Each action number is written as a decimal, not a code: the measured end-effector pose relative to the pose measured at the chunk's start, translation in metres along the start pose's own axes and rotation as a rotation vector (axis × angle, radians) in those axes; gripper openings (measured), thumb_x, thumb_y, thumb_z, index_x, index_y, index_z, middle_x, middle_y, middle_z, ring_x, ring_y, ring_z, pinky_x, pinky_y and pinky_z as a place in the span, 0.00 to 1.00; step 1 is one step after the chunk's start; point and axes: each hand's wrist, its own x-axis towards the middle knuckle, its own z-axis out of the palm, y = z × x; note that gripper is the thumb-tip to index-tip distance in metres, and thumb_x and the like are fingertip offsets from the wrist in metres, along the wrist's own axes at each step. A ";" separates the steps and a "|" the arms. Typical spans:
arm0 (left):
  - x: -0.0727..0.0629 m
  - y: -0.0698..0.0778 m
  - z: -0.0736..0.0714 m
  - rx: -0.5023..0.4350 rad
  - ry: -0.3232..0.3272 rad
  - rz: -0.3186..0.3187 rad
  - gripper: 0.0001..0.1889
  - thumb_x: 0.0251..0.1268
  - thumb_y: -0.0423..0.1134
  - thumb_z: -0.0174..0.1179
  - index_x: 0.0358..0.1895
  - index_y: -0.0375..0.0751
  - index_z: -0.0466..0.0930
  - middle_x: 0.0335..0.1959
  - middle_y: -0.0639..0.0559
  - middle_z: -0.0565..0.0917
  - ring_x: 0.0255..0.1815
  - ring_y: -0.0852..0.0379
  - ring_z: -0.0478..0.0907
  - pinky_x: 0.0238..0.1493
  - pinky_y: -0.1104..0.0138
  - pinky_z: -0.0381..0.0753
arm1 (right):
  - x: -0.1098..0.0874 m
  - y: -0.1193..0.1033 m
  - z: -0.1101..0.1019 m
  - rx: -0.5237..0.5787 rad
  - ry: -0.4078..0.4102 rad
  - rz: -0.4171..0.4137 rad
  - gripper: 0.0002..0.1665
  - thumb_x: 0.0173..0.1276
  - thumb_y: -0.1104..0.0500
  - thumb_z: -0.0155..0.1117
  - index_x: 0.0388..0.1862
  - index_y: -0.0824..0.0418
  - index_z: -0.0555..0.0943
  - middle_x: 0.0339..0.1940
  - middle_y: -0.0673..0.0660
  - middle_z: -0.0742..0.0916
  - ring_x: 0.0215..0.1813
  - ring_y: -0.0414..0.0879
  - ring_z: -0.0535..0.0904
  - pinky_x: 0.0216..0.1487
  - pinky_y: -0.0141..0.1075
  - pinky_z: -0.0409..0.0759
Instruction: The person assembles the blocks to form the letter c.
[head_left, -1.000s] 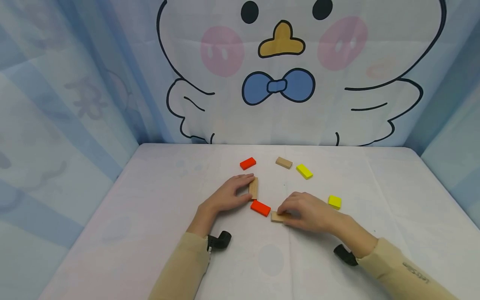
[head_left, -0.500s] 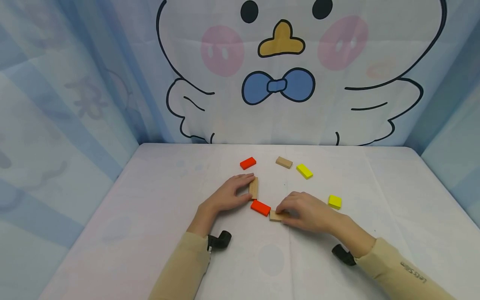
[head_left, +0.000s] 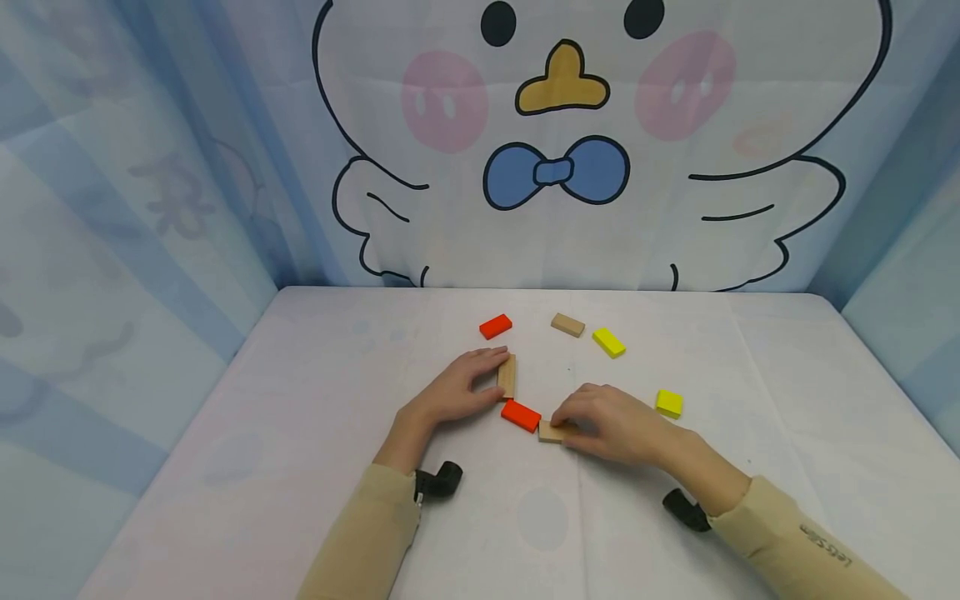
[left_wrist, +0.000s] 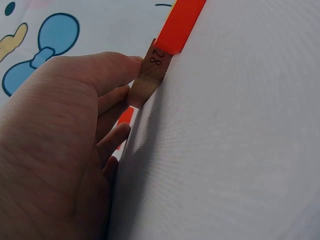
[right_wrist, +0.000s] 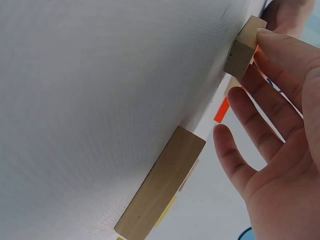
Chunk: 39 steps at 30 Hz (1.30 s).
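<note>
My left hand (head_left: 457, 387) holds a plain wooden block (head_left: 507, 377) by its ends, thumb at the near one and fingertips at the far one. Dark marks like "28" show on this wooden block (left_wrist: 152, 70) in the left wrist view. A red block (head_left: 521, 416) lies against its near end, slanting right. At the red block's right corner, my right hand (head_left: 618, 423) pinches another wooden block (head_left: 551, 432) between thumb and index finger, low at the table. Its other fingers are spread loosely in the right wrist view; the block's right part is hidden in the head view.
Further back lie a red block (head_left: 496, 327), a wooden block (head_left: 567, 325) and a yellow block (head_left: 609, 342). Another yellow block (head_left: 669, 404) is beside the right wrist. One more wooden block (right_wrist: 162, 182) shows in the right wrist view. A printed curtain (head_left: 555, 242) stands behind the table.
The wooden block in my right hand has slid slightly left, up to the red block's corner, and then stayed there. My left hand has kept still.
</note>
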 end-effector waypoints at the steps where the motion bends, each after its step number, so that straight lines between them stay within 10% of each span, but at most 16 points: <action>1: 0.000 0.000 0.000 0.003 -0.002 0.000 0.32 0.72 0.46 0.58 0.77 0.48 0.65 0.77 0.55 0.65 0.78 0.49 0.56 0.75 0.52 0.56 | 0.000 0.000 0.000 0.001 -0.001 0.002 0.13 0.66 0.58 0.73 0.50 0.52 0.87 0.46 0.42 0.86 0.51 0.42 0.80 0.57 0.44 0.80; 39: 0.000 -0.002 0.000 -0.004 0.005 0.021 0.32 0.71 0.45 0.58 0.77 0.46 0.66 0.77 0.54 0.65 0.78 0.49 0.56 0.76 0.53 0.56 | -0.023 0.015 -0.025 -0.002 0.134 0.108 0.15 0.66 0.60 0.72 0.52 0.55 0.86 0.52 0.46 0.85 0.57 0.49 0.79 0.59 0.51 0.78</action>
